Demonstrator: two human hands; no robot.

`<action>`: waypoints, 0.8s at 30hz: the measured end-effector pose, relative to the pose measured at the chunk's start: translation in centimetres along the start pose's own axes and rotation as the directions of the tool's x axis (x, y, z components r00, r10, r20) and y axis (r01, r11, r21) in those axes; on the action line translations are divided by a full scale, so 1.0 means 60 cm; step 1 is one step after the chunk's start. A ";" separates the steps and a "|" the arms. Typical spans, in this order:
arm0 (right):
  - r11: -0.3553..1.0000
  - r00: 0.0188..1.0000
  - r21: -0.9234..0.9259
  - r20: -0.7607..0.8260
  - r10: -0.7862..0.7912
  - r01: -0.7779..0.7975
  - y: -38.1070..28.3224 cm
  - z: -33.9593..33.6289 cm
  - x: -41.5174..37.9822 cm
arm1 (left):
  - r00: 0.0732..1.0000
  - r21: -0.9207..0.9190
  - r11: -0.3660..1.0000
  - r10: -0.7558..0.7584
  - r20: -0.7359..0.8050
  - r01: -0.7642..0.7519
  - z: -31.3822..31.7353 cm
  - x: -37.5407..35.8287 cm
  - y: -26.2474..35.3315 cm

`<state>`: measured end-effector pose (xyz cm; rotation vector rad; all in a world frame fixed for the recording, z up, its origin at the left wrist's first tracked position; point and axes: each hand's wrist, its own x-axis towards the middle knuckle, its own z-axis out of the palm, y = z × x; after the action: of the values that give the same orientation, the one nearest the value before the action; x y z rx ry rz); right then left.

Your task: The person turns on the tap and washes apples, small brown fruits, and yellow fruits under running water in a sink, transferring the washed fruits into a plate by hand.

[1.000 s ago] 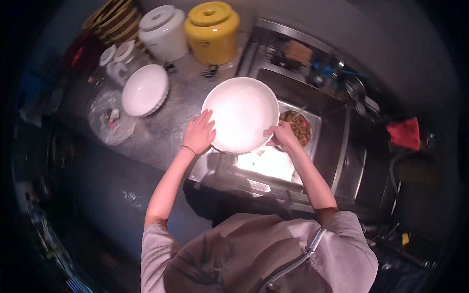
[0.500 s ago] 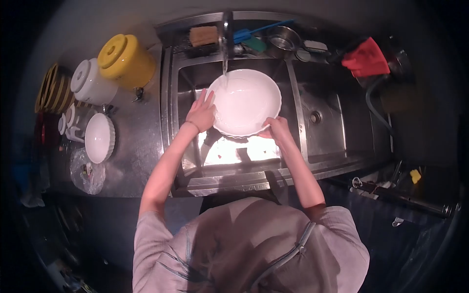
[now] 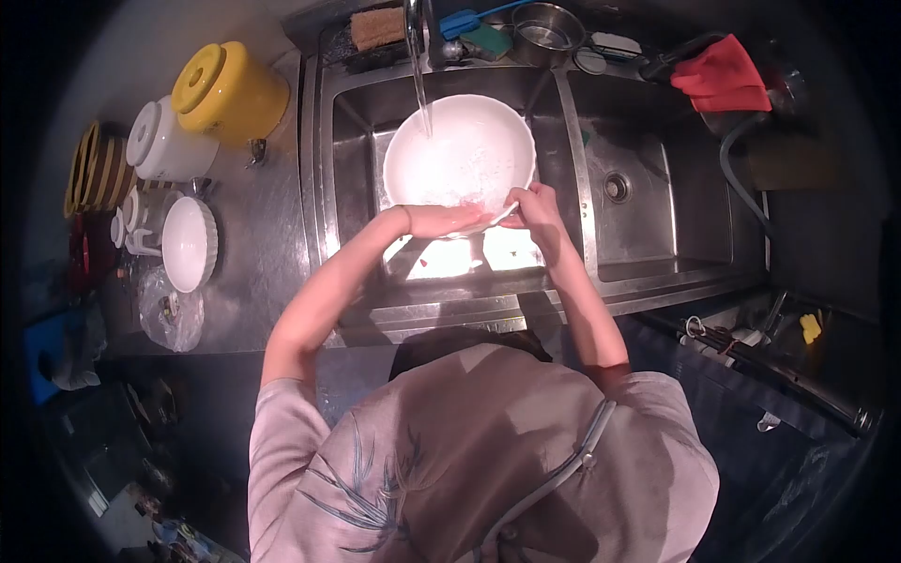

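A large white dish with a fluted rim (image 3: 457, 155) is over the left sink basin, its inside facing up. Water from the faucet (image 3: 416, 28) runs into it near its upper left. My right hand (image 3: 533, 210) grips the rim at the lower right. Flat and with fingers stretched out, my left hand (image 3: 446, 220) lies across the dish's near edge, its fingertips inside the dish close to my right hand.
The right basin (image 3: 648, 216) has a drain. Behind the sink lie a brown sponge (image 3: 378, 29), a blue brush (image 3: 460, 23), a metal pot (image 3: 546, 33) and red gloves (image 3: 723, 77). On the left counter stand a yellow container (image 3: 235, 94) and a white fluted bowl (image 3: 188, 244).
My left hand has moved from the dish's left rim to its near edge. The view has shifted, so the sink and the dish appear higher. My right hand still holds the rim.
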<state>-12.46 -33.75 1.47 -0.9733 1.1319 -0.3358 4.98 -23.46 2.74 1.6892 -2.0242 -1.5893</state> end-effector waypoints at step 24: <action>0.430 0.449 0.270 0.800 0.398 -0.862 0.184 0.142 -0.135 | 0.871 0.370 0.919 0.068 -0.487 0.134 -0.051 -0.205 0.033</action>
<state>-11.04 -17.96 -1.63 0.1328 0.5765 0.2915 10.37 -16.43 12.05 1.9993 -2.1191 -0.6538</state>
